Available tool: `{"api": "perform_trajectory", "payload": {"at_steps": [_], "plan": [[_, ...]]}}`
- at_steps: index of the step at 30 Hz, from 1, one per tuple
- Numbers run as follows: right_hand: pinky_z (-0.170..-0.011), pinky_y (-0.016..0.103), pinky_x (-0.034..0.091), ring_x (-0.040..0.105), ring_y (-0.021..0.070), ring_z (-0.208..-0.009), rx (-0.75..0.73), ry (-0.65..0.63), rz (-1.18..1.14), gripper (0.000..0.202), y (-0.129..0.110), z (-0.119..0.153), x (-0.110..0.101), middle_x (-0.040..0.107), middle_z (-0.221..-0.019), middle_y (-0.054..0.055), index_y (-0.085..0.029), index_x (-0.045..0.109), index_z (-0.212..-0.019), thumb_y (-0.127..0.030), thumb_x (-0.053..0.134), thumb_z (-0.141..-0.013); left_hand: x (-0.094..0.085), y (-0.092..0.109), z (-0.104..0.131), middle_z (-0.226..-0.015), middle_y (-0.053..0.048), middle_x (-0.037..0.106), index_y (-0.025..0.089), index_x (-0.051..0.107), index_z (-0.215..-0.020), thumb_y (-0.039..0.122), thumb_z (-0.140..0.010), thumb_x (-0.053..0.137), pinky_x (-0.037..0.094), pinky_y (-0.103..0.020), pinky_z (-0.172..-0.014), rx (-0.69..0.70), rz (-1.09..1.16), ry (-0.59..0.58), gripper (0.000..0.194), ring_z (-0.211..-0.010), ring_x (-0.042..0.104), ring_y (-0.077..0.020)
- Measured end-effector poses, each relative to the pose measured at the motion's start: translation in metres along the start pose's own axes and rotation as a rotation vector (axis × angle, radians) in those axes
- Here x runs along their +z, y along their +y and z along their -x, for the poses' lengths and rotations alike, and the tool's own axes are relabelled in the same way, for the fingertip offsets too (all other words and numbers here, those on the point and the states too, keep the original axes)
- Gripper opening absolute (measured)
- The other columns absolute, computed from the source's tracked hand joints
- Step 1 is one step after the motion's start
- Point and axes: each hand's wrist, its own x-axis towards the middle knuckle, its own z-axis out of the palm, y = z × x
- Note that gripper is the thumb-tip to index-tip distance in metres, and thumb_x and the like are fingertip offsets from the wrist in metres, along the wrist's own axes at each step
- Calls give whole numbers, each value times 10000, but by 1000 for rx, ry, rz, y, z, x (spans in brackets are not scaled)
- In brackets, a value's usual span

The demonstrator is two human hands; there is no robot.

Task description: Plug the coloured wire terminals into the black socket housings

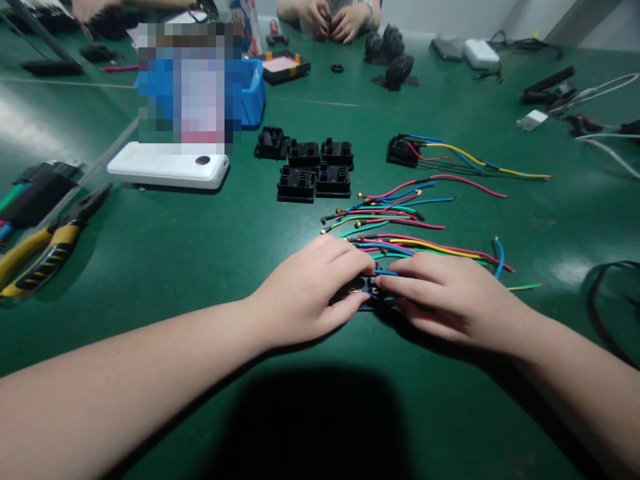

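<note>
Low on the green table, my left hand (327,283) is closed round the left side of a small black plastic housing (357,288), mostly hidden by the fingers. From the right, my right hand (450,293) pinches a short blue wire (385,272) at the housing. Its other fingers curl close to the housing's edge. Just beyond both hands lie several loose red, blue, green and yellow wires (410,223) with brass-coloured end terminals. Behind them stand several black housings (316,180) in a cluster. One wired black housing (403,150) sits to their right, its coloured leads trailing rightward.
Pliers with yellow-black handles (60,243) and a white power bank (167,167) lie at left. A blue bin (253,93) stands behind, partly blurred out. Across the table are another person's hands (340,20). Cables and a white plug (534,120) lie at right.
</note>
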Motion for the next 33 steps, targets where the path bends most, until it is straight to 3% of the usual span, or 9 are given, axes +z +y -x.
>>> {"api": "perform_trajectory", "payload": {"at_steps": [10, 17, 28, 33], "plan": [[-722, 309, 499, 637, 211, -893, 40, 31, -32, 321, -6, -3, -1, 672, -1094, 114, -188, 612, -1180, -291, 560, -880, 0, 0, 0, -1014, -76, 622, 146, 555, -1034, 218, -892, 549, 428, -349, -875, -3, 7, 10, 159, -956, 531, -212], [-693, 301, 497, 641, 210, -864, 63, 35, -5, 312, -8, -5, 0, 682, -1064, 115, -186, 630, -1162, -260, 555, -869, 0, 1, 0, -1021, -75, 625, 159, 545, -1032, 218, -889, 552, 433, -349, -885, -9, 6, 17, 155, -964, 536, -213], [-839, 433, 511, 587, 289, -1069, -104, 104, 42, 307, -4, -1, 1, 594, -1242, 170, -176, 587, -1144, -182, 585, -837, 0, 1, 0, -1019, -63, 625, 150, 548, -1027, 216, -886, 565, 427, -338, -885, 2, 6, 15, 157, -958, 535, -204], [-872, 423, 518, 591, 268, -1101, -63, 98, -54, 319, -3, -2, 0, 598, -1256, 157, -203, 617, -1145, -170, 581, -830, 0, 0, 0, -1011, -57, 633, 164, 550, -1010, 211, -883, 566, 429, -334, -885, 3, 18, 24, 136, -958, 536, -203]]}}
